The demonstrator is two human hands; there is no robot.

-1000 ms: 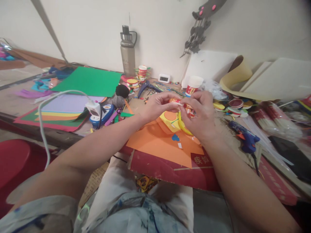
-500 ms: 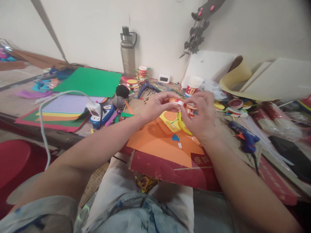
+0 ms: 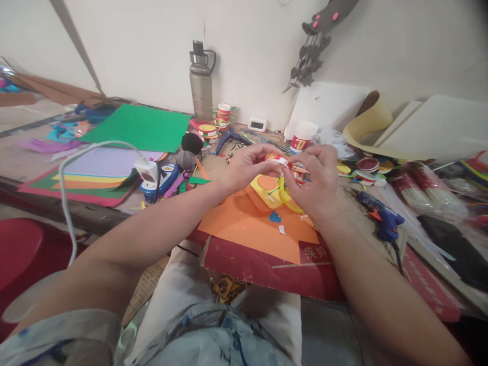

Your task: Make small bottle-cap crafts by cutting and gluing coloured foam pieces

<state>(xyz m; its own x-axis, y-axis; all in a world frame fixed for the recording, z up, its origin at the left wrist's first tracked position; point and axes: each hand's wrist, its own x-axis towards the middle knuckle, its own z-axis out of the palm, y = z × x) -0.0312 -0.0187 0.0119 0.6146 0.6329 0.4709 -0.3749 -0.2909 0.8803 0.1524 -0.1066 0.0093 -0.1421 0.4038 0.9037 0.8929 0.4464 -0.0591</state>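
Between my two hands, above the work mat, is a small red-and-white piece [image 3: 277, 158] that looks cut from a paper cup. My left hand [image 3: 249, 165] pinches it between thumb and fingers from the left. At its right edge my right hand [image 3: 314, 175] closes thumb and fingertips on it; the exact contact is partly hidden. Just under my right thumb is a curved yellow strip [image 3: 285, 195]. Below lies a yellow paper piece [image 3: 263, 193] with an orange circle, on an orange sheet [image 3: 244, 221] with a small blue heart [image 3: 275, 217].
A glue gun [image 3: 385, 221] and a black phone [image 3: 450, 249] lie to the right. A paper cup [image 3: 304, 136], a white clock [image 3: 257, 124] and a tall bottle [image 3: 201, 89] stand behind. Left are a green sheet [image 3: 139, 127], stacked coloured sheets [image 3: 99, 162] and a white cable [image 3: 64, 203].
The camera view has shifted slightly. Both hands keep nearly the same pose around the red-and-white piece.
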